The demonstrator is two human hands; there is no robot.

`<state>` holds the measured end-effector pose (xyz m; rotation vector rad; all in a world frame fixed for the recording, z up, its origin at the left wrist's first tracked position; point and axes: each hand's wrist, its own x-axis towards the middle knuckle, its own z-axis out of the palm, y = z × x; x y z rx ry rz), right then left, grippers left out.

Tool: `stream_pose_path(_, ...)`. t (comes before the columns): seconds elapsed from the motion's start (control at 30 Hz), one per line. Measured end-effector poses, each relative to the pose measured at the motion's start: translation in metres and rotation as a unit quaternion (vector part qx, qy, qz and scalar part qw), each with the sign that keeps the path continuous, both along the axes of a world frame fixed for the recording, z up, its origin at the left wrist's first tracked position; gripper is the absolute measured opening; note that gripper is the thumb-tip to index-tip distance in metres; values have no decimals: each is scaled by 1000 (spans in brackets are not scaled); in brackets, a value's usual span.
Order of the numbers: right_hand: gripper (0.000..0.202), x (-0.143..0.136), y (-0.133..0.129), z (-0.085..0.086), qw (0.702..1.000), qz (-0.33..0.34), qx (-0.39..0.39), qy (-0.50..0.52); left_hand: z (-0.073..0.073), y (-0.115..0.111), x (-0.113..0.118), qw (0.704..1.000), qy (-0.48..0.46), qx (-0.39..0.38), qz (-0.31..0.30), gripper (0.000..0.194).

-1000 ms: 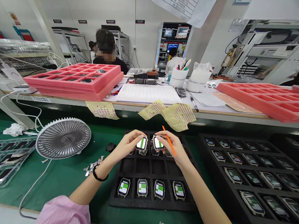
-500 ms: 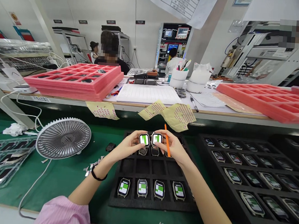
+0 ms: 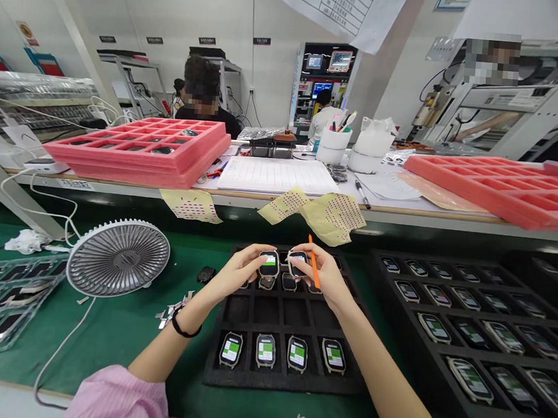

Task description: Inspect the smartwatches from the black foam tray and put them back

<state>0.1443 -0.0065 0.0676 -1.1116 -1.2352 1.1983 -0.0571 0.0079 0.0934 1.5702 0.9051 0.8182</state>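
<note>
My left hand [image 3: 238, 271] holds a small smartwatch body [image 3: 269, 263] by its edges above the far rows of a black foam tray [image 3: 265, 378]. Close beside it, my right hand [image 3: 326, 276] grips a second smartwatch body [image 3: 297, 262] and also keeps an orange pen [image 3: 313, 268] between its fingers. Both screens are mostly dark with a small green patch. The tray's near row carries several watch bodies [image 3: 264, 350] with lit green screens; the row behind it has bare pockets.
A white desk fan [image 3: 118, 257] stands left of the tray on the green mat. A larger black tray [image 3: 472, 334] of watch bodies lies to the right. Pink foam trays [image 3: 143, 150] and papers [image 3: 275, 173] sit on the raised shelf, with people working behind.
Both watch screens have gone from large green displays to mostly dark. My hands stay close together over the tray, shifting only slightly; the pen has tilted a little.
</note>
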Motion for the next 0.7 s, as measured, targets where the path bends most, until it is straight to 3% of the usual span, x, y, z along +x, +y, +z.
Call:
stream_pose_path(0.23, 29, 0, -3, 4, 1000, -11, 1, 6, -3, 1, 0, 1000, -10, -2, -13, 44)
stream_pose_path(0.43, 31, 3, -5, 9, 998, 53, 37, -8, -4, 1, 0, 1000, -18, 5, -15, 41)
stream_pose_path(0.7, 32, 6, 2, -5, 997, 73, 33, -3, -2, 0, 0, 1000, -1, 5, -3, 41)
